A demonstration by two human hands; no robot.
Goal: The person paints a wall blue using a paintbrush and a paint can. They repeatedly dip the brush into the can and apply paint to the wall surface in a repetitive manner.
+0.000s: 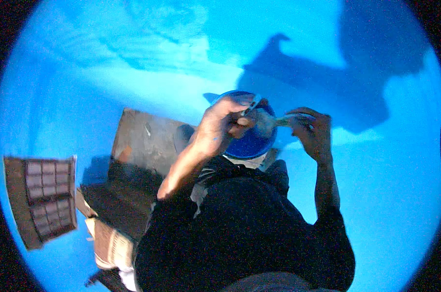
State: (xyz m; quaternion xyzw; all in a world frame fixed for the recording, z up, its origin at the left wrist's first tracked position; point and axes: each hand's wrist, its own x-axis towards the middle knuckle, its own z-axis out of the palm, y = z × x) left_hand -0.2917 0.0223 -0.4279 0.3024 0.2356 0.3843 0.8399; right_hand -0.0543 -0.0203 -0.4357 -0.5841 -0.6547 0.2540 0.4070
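A round bucket (249, 149), dark blue inside, stands in front of my body. My left hand (222, 122) is bent over its left side, fingers curled around a thin, light-coloured piece (252, 104) too blurred to identify. To the right of the bucket, my right hand (311, 133) grips the pale greenish handle (284, 120) of what looks like a paintbrush. Its blurred, whitish head (263, 122) reaches over the bucket, close to my left fingertips. Whether the head touches those fingers, I cannot tell.
Bright blue surfaces (151, 84) surround me, with dark shadows at the upper right. A worn grey-brown board or tabletop (143, 135) lies left of the bucket. Further left is a window-like frame with panes (50, 179). Brown and cream items (112, 244) are at lower left.
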